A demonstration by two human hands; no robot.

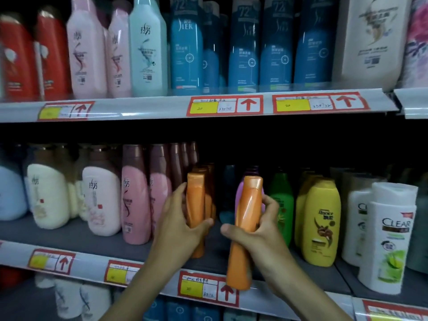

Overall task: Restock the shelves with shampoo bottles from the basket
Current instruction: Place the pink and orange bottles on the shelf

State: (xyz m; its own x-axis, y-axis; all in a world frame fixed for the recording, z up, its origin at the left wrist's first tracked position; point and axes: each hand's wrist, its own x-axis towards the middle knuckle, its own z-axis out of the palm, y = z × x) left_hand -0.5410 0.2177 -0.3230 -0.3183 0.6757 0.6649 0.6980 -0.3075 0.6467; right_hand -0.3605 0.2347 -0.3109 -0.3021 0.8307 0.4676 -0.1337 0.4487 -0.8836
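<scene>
Shampoo bottles, head view: two orange ones in hand at the middle shelf (pixel 92 237).
Left hand (pixel 183 218): clamped on the shelved orange bottle (pixel 195 214), steadying the row.
Right hand (pixel 257 230): wrapped round a second orange bottle (pixel 245 230), at the shelf's front edge, not yet placed.
Basket: out of sight; remaining stock unknown.

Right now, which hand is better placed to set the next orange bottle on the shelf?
Right hand: it holds the loose orange bottle over the shelf edge. Left hand grips the shelved orange bottle.
</scene>
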